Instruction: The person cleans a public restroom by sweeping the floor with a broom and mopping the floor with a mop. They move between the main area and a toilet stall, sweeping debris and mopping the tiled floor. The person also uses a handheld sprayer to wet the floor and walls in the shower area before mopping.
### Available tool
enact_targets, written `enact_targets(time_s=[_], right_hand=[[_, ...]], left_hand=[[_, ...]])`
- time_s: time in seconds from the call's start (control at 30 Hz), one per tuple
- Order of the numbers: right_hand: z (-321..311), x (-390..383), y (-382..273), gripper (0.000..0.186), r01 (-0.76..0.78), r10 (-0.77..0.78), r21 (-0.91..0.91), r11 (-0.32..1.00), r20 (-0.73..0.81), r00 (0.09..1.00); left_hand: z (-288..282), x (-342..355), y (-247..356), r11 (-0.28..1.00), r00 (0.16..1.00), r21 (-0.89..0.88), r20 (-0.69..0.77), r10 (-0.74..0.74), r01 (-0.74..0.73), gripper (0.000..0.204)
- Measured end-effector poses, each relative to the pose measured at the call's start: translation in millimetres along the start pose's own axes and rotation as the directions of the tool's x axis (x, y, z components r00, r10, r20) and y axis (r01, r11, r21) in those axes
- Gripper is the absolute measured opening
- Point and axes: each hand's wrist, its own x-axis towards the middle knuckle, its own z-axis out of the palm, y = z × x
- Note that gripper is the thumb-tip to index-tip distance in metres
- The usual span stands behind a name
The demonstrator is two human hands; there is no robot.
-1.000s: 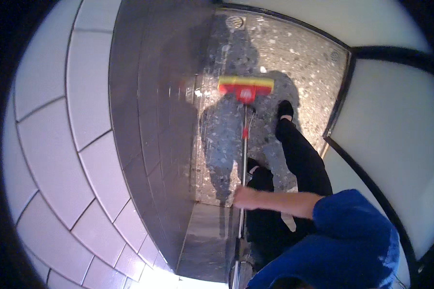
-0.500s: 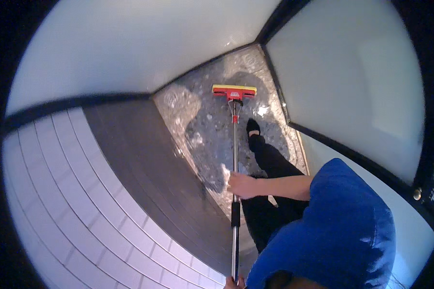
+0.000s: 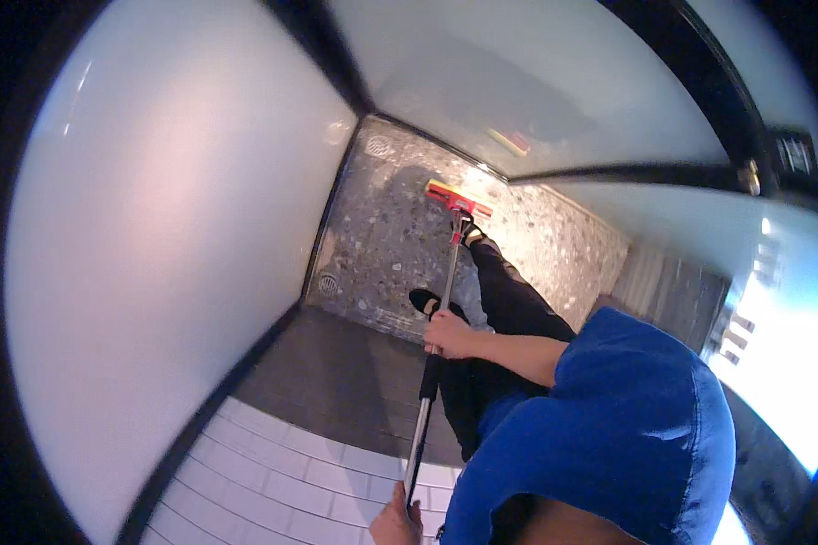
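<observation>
My right hand (image 3: 447,333) is closed round the metal handle (image 3: 453,272) of a sponge mop, just above its black foam grip (image 3: 429,377). Lower down, at the picture's bottom edge, my left hand (image 3: 396,521) grips the end part of the same handle. The mop's red head (image 3: 463,202) with a yellow sponge strip rests on the speckled stone floor (image 3: 382,218), slanted, close by my farther black shoe (image 3: 469,228). My nearer shoe (image 3: 423,301) stands left of the handle.
Frosted panels (image 3: 182,227) in black frames (image 3: 332,204) enclose the floor on the left and far side. Two round drains (image 3: 377,146) lie along the left edge. Dark plank-like flooring (image 3: 336,372) and white tiles (image 3: 327,454) border the near side. A brass-coloured knob (image 3: 750,177) sits on the right.
My view has turned to the right. Both my shoes now show, the farther one close to the mop head. The mop head is now slanted, and both hands keep hold of the handle.
</observation>
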Motion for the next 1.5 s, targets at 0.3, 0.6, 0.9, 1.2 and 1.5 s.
enact_targets(time_s=[0.3,0.6,0.9,1.2,1.5], right_hand=[[2.0,-100.4,46.9,0.019,-0.502,0.533,0.182,0.845,-0.241,0.811],[-35.5,-244.1,162.3,0.017,-0.815,0.869,0.351,0.462,-0.366,0.334],[-36.1,-326.1,159.2,0.023,-0.773,0.953,0.561,0.295,-0.228,0.199],[-23.4,-371.2,104.3,0.03,-0.292,0.722,0.926,0.239,-0.371,-0.585],[-21.0,-450.6,95.7,0.05,0.051,0.624,0.961,0.271,-0.135,-0.77]], left_hand=[[-109.4,121.7,120.6,0.59,0.818,0.569,0.357,0.451,-0.573,0.04],[-87.9,174.7,370.6,0.028,0.552,0.747,0.466,0.691,-0.665,0.017],[-42.7,168.9,446.1,-0.164,0.455,0.682,0.627,0.632,-0.713,0.015],[-9.6,177.4,442.1,-0.605,-0.447,-0.109,0.778,0.442,-0.789,0.025],[-29.0,292.4,586.7,-0.498,0.183,0.854,0.471,0.863,0.149,0.041]])
